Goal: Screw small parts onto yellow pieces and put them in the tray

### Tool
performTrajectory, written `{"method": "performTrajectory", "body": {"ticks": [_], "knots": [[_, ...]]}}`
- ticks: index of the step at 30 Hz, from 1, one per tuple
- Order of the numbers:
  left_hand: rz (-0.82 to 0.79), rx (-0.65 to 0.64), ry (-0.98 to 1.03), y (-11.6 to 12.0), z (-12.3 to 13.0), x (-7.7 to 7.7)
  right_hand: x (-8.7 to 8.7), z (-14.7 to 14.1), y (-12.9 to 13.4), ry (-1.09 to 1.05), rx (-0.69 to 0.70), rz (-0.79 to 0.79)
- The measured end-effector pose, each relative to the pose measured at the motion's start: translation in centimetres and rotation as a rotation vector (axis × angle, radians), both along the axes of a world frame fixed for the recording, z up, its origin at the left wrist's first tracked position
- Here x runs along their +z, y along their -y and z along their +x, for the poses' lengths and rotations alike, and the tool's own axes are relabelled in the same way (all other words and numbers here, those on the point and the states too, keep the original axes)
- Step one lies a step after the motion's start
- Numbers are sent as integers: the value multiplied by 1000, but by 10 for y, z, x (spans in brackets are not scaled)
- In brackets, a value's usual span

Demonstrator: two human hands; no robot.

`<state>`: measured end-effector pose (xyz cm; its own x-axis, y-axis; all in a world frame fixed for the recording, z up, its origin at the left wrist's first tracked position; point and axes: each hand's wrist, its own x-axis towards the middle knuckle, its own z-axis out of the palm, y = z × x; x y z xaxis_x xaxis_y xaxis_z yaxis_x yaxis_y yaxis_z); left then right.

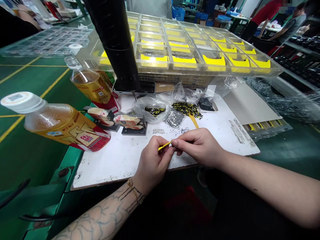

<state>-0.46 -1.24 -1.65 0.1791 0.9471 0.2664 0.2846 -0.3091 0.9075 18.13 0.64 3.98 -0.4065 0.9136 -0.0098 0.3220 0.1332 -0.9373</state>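
Observation:
My left hand (153, 160) is closed around a small yellow plastic piece (164, 146), held just above the front of the white board (120, 160). My right hand (200, 146) pinches at the far end of that piece, thumb and fingertips together; whatever tiny part they grip there is hidden. Beyond the hands lie scattered black bits (178, 131) and a small bag of grey metal parts (175, 118). Behind these are a heap of black and yellow small parts (187, 109) and an open plastic bag (152, 108) with more of them.
A black tool column (117, 40) with a thin tip comes down over the board. Two taped dark blocks (132, 124) and drink bottles (67, 123) stand at left. A clear compartment tray (180, 66) of yellow parts spans the back. People (262, 20) are in the background.

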Motion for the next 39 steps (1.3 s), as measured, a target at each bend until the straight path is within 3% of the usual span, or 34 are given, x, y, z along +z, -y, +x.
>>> {"method": "performTrajectory", "body": {"ticks": [12, 34, 39], "knots": [[-63, -42, 14, -2, -1, 3, -1, 4, -6, 81, 62, 111], [-31, -19, -45, -2, 0, 4, -1, 6, -7, 151, 89, 265], [-18, -8, -30, -1, 0, 5, -1, 2, -3, 76, 55, 151]]}}
